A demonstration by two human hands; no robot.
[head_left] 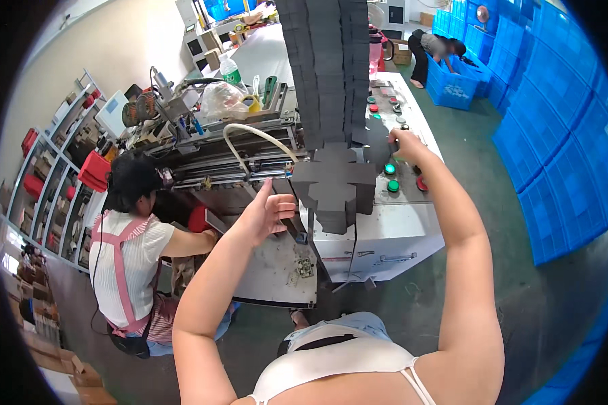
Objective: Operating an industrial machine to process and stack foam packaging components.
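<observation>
A tall dark grey column of layered, folded-looking pieces stands in front of me, with a cross-shaped dark grey piece at its lower end. My left hand is just left of this piece, thumb raised and fingers apart, slightly bent; whether the fingertips touch it I cannot tell. On the other side, my right hand has its fingers closed at the edge of a dark grey flap, above the button panel. Green buttons and a red button lie just below that hand.
A white machine cabinet is before me, with a metal-railed machine bed to its left. A seated person works close on the left. Stacked blue crates line the right; another person bends over a blue crate.
</observation>
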